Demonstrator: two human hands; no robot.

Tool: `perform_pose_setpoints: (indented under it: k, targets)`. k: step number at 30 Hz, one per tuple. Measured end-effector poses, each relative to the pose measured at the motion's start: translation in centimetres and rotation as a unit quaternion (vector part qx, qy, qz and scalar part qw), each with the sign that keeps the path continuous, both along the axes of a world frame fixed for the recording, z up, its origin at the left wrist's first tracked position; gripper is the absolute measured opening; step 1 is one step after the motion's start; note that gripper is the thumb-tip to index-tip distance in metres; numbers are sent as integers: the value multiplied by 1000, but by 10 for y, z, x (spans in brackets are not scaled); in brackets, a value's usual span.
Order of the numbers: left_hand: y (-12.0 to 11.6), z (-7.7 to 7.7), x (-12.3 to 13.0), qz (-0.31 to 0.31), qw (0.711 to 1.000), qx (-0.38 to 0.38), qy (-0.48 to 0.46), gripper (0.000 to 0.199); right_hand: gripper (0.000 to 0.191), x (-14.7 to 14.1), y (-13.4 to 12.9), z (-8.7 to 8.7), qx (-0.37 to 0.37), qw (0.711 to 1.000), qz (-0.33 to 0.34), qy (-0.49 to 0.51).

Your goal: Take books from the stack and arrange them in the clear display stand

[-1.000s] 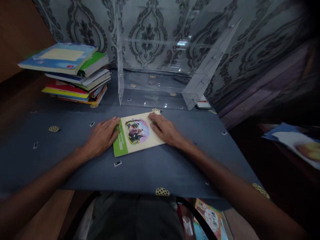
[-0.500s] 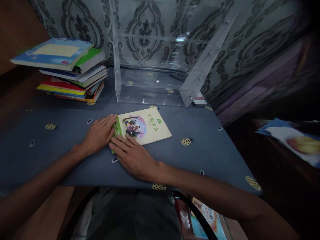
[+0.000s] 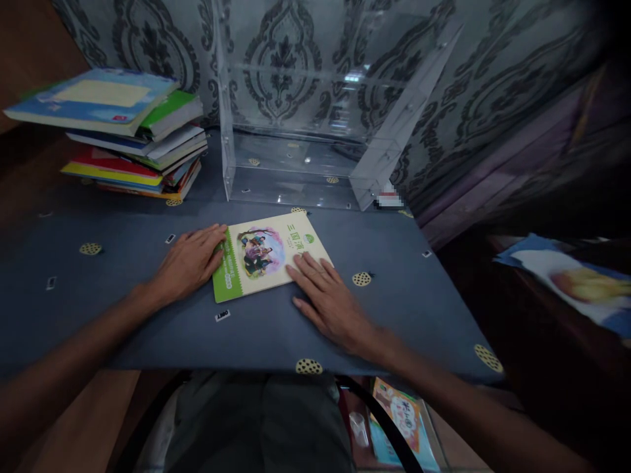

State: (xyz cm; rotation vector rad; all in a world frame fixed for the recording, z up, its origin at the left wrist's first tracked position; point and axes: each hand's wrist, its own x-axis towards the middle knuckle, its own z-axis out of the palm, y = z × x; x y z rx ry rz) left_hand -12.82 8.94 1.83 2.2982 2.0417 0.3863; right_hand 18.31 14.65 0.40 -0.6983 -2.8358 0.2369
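Observation:
A cream book with a green band and a round picture lies flat and closed on the cloth-covered table, turned sideways to me. At its green end rests my left hand, fingers stretched out, the tips touching the book's far left corner. My right hand lies open over the book's near right part, its fingertips on the cover and hiding some of the printed title. Neither hand grips anything.
Several stacked books stand unevenly at the back left. Behind the cream book is a clear acrylic rack with a slanted side, before a patterned curtain. Below the table's front edge, a colourful packet or book lies low.
My right hand has slid right across the cover, from the green end to the title end, uncovering the green band. My left hand stays at the book's left end.

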Motion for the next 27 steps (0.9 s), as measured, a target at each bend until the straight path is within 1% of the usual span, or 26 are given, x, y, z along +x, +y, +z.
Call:
perform_pose_setpoints:
  k: [2,5,8,10,12,15,18,20,24,27]
  targets:
    - [3,5,-1,-5,1000,-13,7,39,57,10,5,-3,8,1000,-22,5]
    - [11,16,1,-15,999,-37,30,39,58,17,8,-6,16,999,-39,19]
    - [24,24,10,-2,996,-54,69,41,56,16,9,-7,22,998,-45,30]
    - [35,27,17,6,994,-55,91,44,55,15,9,-8,27,998,-49,37]
    - [48,28,23,2,993,-57,105,48,54,14,8,-8,34,997,-49,44]
    - [67,31,28,10,992,-91,85,55,51,13,9,-8,36,997,-48,49]
    - [81,36,29,30,986,-164,22,54,50,14,9,-8,21,997,-49,61]
    - [85,38,31,34,983,-182,0,54,50,15,10,-7,5,996,-49,73]
    - [83,38,39,38,990,-137,25,55,51,15,10,-6,-8,995,-51,89]
    - [82,40,43,44,988,-147,31,58,50,14,11,-6,2,994,-49,95]
